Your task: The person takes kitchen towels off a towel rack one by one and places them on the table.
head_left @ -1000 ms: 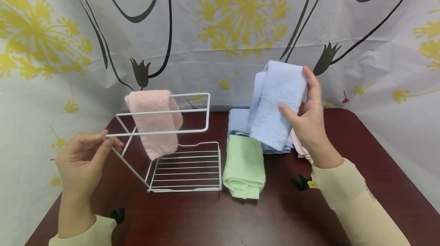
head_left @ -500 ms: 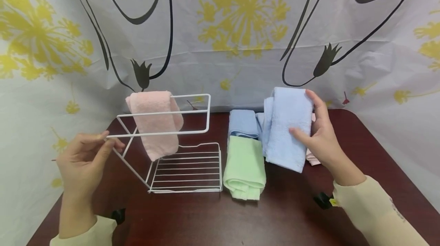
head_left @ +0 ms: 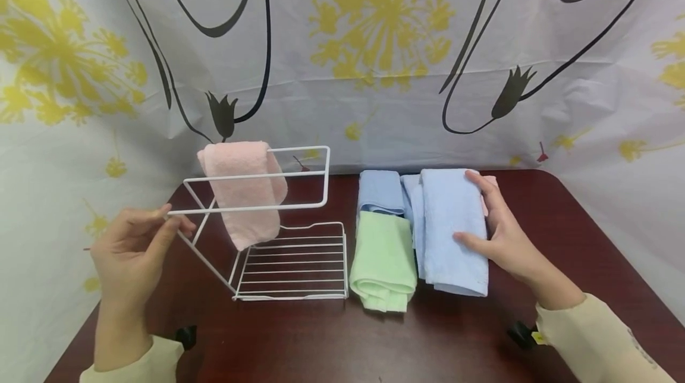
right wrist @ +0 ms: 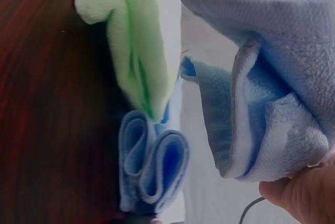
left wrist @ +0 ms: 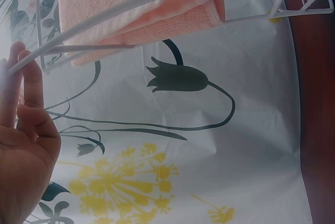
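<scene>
My left hand (head_left: pixel 131 252) pinches the near left corner of a white wire rack (head_left: pixel 299 207) between thumb and fingers. Over the rack's upper rails hangs a folded pink towel (head_left: pixel 241 163), also visible in the left wrist view. A folded light blue towel (head_left: pixel 452 228) is in my right hand (head_left: pixel 508 246), thumb on its front and fingers at its right edge. In the right wrist view this blue towel (right wrist: pixel 293 67) hangs in folded layers, held at its lower edge there. Part of another blue cloth shows behind its left side.
Right of the rack lies a folded green towel (head_left: pixel 384 252), with a blue towel (head_left: pixel 381 190) behind it. Some pink cloth (head_left: pixel 490 181) peeks out behind the right hand. A patterned white curtain (head_left: pixel 385 121) backs the dark wooden table (head_left: pixel 299 341).
My right hand has come down and to the right with the blue towel, from above the other towels to a spot right of the green one. The left hand and rack stay put.
</scene>
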